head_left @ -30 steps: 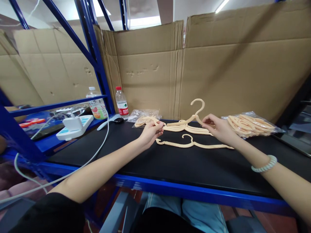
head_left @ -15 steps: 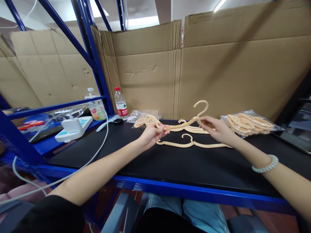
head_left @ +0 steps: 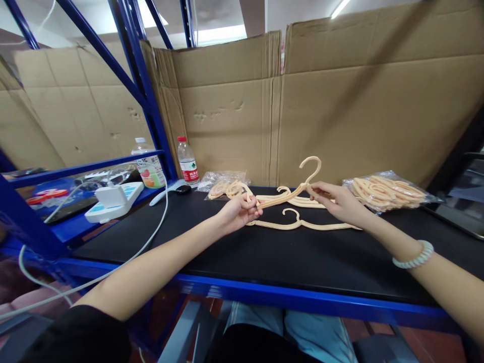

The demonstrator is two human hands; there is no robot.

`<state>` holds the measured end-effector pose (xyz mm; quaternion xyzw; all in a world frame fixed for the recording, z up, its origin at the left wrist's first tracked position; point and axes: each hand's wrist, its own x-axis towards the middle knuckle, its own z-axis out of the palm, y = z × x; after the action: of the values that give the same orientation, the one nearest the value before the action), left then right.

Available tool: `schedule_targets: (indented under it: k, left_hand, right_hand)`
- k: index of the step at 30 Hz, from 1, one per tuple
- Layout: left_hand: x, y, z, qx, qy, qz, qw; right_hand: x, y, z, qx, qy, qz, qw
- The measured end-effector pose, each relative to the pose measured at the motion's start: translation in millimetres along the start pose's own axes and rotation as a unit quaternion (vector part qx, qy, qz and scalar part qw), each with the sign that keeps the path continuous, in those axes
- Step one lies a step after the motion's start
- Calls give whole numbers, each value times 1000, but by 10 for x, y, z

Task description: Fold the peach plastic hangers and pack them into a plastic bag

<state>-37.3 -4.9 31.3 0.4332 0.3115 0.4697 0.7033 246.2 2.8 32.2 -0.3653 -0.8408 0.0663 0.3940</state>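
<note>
Where the black surface [head_left: 287,262] stretches back from its blue edge [head_left: 302,298], a loose hanger [head_left: 321,227] lies flat. Beyond it, the left hand [head_left: 238,213] and right hand [head_left: 336,199] both grip a tilted hanger [head_left: 283,199]. Cardboard panels [head_left: 227,116] stand behind, below a ceiling light [head_left: 340,8].

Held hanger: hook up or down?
Up: the hook of the clothes hanger stands above the left hand and right hand, which both grip the hanger.

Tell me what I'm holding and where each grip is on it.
A beige hanger: left grip near its left end, right grip just beside the base of its hook.
</note>
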Motion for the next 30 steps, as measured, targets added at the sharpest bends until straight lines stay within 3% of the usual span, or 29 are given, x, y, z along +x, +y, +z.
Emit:
schedule_targets:
  k: [18, 30]
  left_hand:
    - [45, -59, -45, 53, 30, 59, 996]
    - [34, -103, -44, 29, 103, 118, 987]
  right_hand:
    - [-46, -51, 118, -52, 78, -71, 993]
    - [-71, -136, 178, -102, 103, -89, 985]
